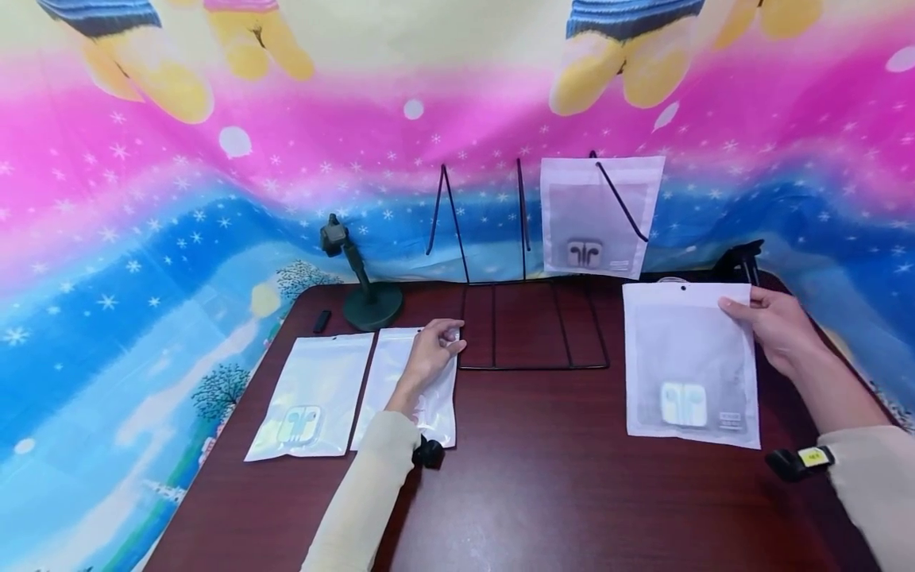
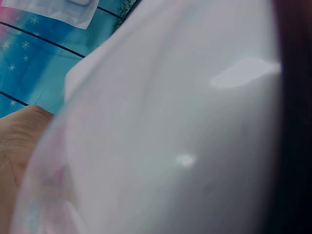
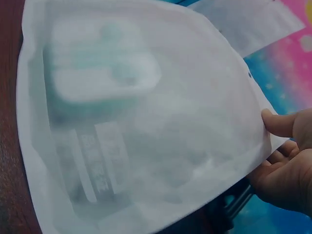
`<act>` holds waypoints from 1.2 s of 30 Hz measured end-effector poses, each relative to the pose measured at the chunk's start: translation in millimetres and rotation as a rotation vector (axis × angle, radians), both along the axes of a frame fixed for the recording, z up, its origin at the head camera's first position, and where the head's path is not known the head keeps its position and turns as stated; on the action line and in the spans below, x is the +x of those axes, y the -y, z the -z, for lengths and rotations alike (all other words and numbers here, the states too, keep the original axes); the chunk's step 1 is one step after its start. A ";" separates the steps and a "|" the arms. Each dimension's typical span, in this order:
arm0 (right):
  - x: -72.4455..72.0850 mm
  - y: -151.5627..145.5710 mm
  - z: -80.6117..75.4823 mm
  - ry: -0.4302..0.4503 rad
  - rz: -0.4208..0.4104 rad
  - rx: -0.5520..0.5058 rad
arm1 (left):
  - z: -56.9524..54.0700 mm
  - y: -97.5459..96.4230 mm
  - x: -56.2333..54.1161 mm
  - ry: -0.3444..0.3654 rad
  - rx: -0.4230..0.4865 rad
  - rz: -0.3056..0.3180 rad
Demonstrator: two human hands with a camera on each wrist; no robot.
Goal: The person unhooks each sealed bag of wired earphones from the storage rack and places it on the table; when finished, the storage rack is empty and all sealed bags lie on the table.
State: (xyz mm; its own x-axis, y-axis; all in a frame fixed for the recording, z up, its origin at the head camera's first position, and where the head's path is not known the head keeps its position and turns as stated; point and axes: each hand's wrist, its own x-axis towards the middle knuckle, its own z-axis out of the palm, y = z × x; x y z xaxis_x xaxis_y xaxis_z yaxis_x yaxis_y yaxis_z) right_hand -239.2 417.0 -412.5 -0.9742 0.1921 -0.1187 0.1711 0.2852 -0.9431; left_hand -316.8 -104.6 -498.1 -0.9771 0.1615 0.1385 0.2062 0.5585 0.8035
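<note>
A frosted pouch [image 1: 679, 338] with a white earphone case [image 1: 683, 405] showing through is hanging before the right hand [image 1: 782, 330], whose thumb and fingers are pinching its upper right edge above a dark red table [image 1: 557, 453]; whether its lower edge is touching the table, the pictures cannot tell. Left of it, a black wire rack [image 1: 532, 369] is standing toward the back, a hanging pouch [image 1: 572, 210] dangling from its rightmost hook. Well apart from the right hand, the left hand [image 1: 431, 349] is curving at the upper right corner of a flat pouch [image 1: 382, 373]; whether it is pinching cannot be told. An outer pouch [image 1: 318, 385] is lying just beside that one, near a stand [image 1: 372, 306] and the left edge. A cartoon snow-scene cloth [image 1: 400, 48] is rising behind. Between the hands, the tabletop is stretching toward the camera, its right edge running near the right hand.
</note>
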 end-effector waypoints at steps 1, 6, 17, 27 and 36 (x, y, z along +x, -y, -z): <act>-3.0 0.6 3.9 0.009 -0.003 0.066 | 0.2 -0.2 -0.2 0.000 0.000 0.001; -16.3 4.3 20.2 0.048 -0.011 0.186 | 0.2 -1.1 0.6 0.008 0.002 -0.002; -35.3 6.3 41.8 0.128 -0.089 0.255 | -0.8 -1.1 0.2 0.017 0.007 0.000; -41.5 9.0 48.4 0.157 -0.027 0.222 | -2.4 -2.1 -0.6 0.007 0.004 0.006; -43.8 3.9 52.5 0.070 0.018 0.198 | -0.5 0.2 0.1 0.011 0.003 0.001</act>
